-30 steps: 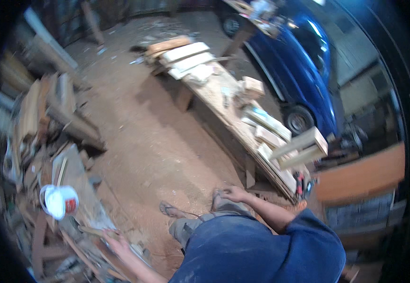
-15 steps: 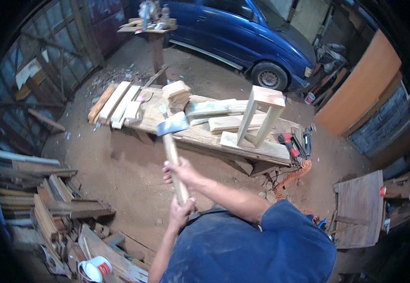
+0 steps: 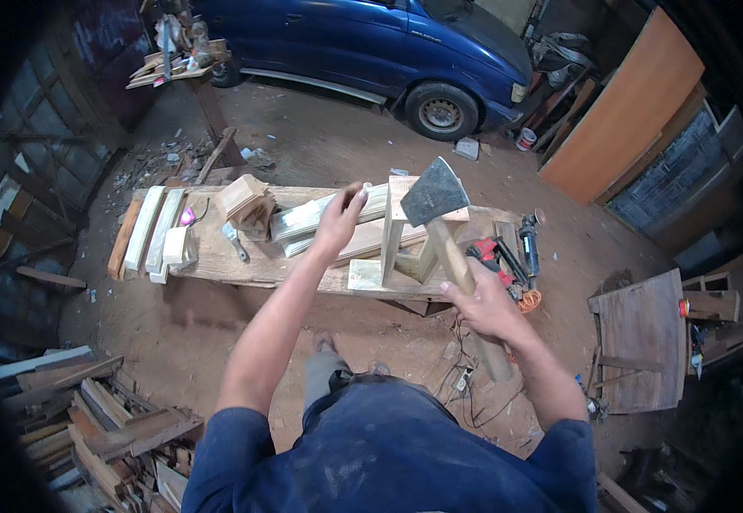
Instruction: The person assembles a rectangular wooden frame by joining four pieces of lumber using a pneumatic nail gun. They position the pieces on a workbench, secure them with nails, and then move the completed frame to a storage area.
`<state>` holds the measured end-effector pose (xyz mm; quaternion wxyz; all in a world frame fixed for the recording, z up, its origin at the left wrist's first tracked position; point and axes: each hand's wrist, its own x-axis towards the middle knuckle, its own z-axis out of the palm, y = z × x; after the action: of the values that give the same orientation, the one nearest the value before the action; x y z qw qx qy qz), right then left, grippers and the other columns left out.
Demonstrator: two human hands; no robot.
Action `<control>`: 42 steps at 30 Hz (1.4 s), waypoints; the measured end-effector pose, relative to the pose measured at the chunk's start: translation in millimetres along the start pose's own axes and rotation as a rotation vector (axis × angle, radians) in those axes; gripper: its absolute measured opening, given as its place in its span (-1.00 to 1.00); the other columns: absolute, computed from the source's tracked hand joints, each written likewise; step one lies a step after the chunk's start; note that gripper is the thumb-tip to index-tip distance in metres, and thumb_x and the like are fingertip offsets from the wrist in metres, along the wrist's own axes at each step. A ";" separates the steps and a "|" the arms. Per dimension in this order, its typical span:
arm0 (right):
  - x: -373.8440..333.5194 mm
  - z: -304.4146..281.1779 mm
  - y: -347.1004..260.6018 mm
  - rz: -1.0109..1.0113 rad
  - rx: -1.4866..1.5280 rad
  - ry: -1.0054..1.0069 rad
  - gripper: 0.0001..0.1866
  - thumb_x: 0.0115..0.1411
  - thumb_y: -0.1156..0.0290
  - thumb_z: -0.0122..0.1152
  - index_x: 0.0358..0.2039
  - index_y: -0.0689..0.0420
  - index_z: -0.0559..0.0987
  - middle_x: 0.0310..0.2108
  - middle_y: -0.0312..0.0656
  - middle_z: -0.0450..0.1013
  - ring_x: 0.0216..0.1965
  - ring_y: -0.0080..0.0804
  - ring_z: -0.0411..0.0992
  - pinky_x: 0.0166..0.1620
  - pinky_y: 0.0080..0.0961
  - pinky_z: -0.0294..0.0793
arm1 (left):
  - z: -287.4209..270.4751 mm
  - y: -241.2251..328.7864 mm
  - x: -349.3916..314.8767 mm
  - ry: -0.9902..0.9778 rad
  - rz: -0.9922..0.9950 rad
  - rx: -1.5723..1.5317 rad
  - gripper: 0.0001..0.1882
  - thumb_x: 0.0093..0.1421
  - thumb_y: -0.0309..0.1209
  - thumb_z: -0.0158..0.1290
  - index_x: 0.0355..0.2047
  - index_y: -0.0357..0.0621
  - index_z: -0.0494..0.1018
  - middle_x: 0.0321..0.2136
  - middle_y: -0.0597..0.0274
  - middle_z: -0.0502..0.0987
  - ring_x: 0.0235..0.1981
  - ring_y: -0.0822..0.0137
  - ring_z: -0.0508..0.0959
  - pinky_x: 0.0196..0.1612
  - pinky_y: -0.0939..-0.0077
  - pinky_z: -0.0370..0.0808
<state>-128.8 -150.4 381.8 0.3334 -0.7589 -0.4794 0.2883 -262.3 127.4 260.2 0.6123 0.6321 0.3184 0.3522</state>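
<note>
My right hand is closed round the wooden handle of an axe. The dark, broad axe head is raised and, as seen from here, overlaps the top of an upright wooden frame. That frame stands on the low workbench, on a pale base board. My left hand is empty, fingers loosely apart, left of the frame and over a stack of pale wood strips. Whether it touches the strips cannot be made out.
Stacked wood blocks, a scraper and long planks occupy the bench's left part. A red and black nail gun lies at its right end. A blue car is parked beyond; scrap wood is piled lower left.
My left hand has let go of the axe handle and reached forward over the bench. My right hand has carried the axe rightward to the frame. The view has shifted too.
</note>
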 end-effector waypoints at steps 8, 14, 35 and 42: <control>36.9 -9.4 -78.5 0.017 -0.212 0.125 -0.50 0.37 0.20 0.16 0.14 0.32 0.40 -0.16 0.29 0.51 -0.07 0.28 0.52 -0.02 -0.03 0.47 | 27.7 -13.9 78.2 -0.320 -0.038 -0.126 -0.72 0.29 -0.40 0.22 -0.05 -0.30 0.58 -0.19 0.31 0.64 -0.18 0.53 0.57 -0.05 0.58 0.51; 53.6 12.3 -68.2 0.361 -0.329 -0.037 -0.55 0.36 0.23 0.18 0.07 0.34 0.43 -0.27 0.27 0.54 -0.19 0.20 0.56 -0.12 -0.09 0.49 | 29.5 -19.5 75.3 -0.379 -0.135 -0.277 -0.66 0.24 -0.30 0.30 -0.09 -0.29 0.59 -0.35 0.34 0.62 -0.32 0.56 0.54 -0.18 0.60 0.49; 97.7 -0.9 -65.5 0.126 -0.361 0.091 -0.58 0.35 0.23 0.21 0.00 0.34 0.43 -0.29 0.30 0.53 -0.20 0.33 0.54 -0.16 0.06 0.48 | 12.8 -35.3 53.0 -0.490 0.404 0.071 0.34 -0.21 0.10 0.51 0.39 -0.35 0.01 0.28 -0.25 0.23 0.35 -0.11 0.25 0.41 0.09 0.19; 106.4 8.6 -61.4 0.034 -0.592 -0.103 -0.56 0.39 0.24 0.16 0.09 0.33 0.43 -0.27 0.24 0.55 -0.20 0.23 0.56 -0.14 -0.02 0.49 | 14.3 -31.0 55.5 -0.515 0.327 0.087 0.27 -0.33 0.01 0.51 0.32 -0.29 0.11 0.17 -0.22 0.31 0.24 -0.15 0.34 0.34 0.08 0.28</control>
<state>-128.3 -31.1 412.0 0.0683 -0.8154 -0.5460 0.1796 -219.0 167.3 232.3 0.5807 0.7690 0.0617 0.2602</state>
